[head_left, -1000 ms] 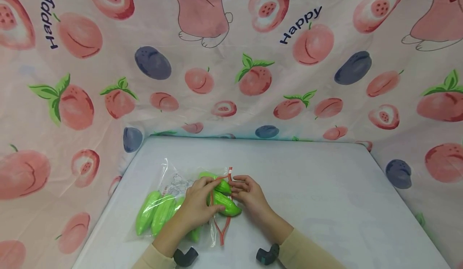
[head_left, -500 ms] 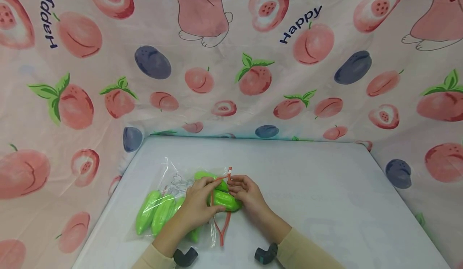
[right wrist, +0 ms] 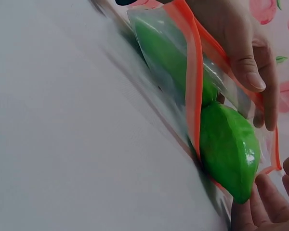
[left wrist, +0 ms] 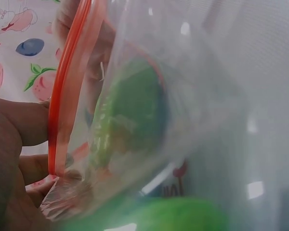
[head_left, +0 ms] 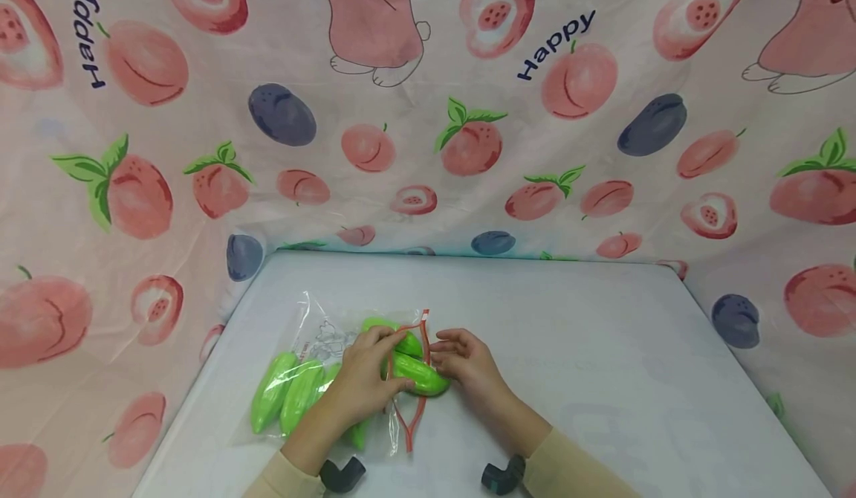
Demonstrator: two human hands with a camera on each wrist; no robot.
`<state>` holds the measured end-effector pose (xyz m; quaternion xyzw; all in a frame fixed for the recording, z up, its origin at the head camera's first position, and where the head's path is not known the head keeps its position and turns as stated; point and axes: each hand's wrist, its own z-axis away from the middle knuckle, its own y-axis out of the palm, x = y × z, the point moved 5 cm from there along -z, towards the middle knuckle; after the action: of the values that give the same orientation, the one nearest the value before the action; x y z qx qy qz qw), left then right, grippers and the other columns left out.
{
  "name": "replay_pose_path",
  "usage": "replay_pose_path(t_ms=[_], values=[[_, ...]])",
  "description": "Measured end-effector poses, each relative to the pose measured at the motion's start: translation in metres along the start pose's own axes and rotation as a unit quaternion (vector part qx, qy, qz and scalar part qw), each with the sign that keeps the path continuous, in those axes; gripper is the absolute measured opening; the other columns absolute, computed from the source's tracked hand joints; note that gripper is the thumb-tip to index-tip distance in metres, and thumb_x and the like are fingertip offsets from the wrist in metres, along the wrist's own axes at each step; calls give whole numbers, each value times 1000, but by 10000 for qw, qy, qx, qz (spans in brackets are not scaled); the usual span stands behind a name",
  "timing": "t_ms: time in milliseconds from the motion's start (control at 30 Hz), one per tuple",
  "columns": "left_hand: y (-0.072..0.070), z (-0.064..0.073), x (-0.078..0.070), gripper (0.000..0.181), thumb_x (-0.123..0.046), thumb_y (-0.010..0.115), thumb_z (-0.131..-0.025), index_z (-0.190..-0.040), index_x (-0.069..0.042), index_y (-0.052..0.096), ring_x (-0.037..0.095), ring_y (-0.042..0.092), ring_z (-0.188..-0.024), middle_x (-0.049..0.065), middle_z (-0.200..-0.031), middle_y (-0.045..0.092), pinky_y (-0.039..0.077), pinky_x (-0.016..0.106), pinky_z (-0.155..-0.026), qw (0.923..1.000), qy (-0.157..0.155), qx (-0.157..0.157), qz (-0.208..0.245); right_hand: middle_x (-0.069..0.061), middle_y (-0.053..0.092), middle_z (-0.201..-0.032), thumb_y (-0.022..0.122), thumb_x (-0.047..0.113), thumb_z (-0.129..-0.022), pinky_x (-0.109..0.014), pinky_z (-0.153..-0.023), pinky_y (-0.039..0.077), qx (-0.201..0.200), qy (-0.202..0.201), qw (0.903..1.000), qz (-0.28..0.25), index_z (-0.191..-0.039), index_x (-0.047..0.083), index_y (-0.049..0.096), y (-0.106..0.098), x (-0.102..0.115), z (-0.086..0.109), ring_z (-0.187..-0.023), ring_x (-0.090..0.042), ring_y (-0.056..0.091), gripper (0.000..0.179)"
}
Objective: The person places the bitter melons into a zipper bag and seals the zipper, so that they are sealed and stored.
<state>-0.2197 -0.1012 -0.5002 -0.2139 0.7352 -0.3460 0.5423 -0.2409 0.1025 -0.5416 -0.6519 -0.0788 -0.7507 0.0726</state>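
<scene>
A clear zip bag (head_left: pixel 409 437) with an orange-red zip edge lies on the white table, its mouth facing right. Fingers of my left hand (head_left: pixel 366 374) grip the bag by its mouth; the left wrist view has them at the zip edge (left wrist: pixel 62 91). Partly out of the mouth sticks a glossy green ridged vegetable (head_left: pixel 423 377) with a pointed end. My right hand (head_left: pixel 468 364) is beside it, loosely bent fingertips (right wrist: pixel 269 195) touching its pointed end in the right wrist view. Another green vegetable (right wrist: pixel 171 57) lies behind it inside the bag.
Several more green vegetables (head_left: pixel 272 394) lie in the bag's left part, some hidden under the left forearm. A black curved piece (head_left: pixel 342 476) sits at the left wrist, another (head_left: pixel 503 476) at the right. A fruit-print cloth (head_left: pixel 428 111) hangs around the white table (head_left: pixel 602 349).
The right hand has drawn slightly back to the right from the bag's mouth. The front vegetable's pointed end has shifted a little, still sticking out. The left hand stays in place.
</scene>
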Motion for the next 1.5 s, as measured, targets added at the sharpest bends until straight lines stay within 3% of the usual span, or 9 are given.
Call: replay_pose_path(t_ms=[200, 500, 800, 1500], values=[[0, 0, 0, 82, -30, 98, -78, -151, -15, 63, 29, 56, -138, 1, -143, 60, 39, 61, -118, 10000, -55, -32, 19, -32, 71, -127, 64, -3, -88, -21, -83, 57, -9, 84, 9999, 140, -140, -11, 56, -2, -1, 8, -109, -26, 76, 54], [1, 0, 0, 82, -30, 98, -78, -151, -15, 63, 29, 56, -138, 2, -143, 61, 38, 61, -118, 10000, -64, -34, 54, -29, 73, -124, 61, -5, -89, -25, -83, 60, 131, 236, 9989, -385, -140, -14, 52, 2, 1, 22, -100, -17, 76, 52], [2, 0, 2, 81, -30, 97, -80, -152, -16, 63, 29, 55, -139, 1, -144, 59, 39, 61, -118, 9999, -111, -2, 58, -12, 76, -115, 64, -3, -95, -34, -88, 64, 411, 563, 9930, -951, -141, -12, 49, 11, 1, 32, -102, -17, 75, 49], [1, -1, 0, 79, -31, 97, -80, -151, -17, 63, 27, 55, -136, 0, -143, 59, 39, 59, -117, 9999, -159, -22, 57, -8, 77, -114, 62, -3, -95, -32, -86, 65, 958, 644, 9863, -1175, -139, -11, 50, 30, -3, 43, -102, -17, 75, 46]])
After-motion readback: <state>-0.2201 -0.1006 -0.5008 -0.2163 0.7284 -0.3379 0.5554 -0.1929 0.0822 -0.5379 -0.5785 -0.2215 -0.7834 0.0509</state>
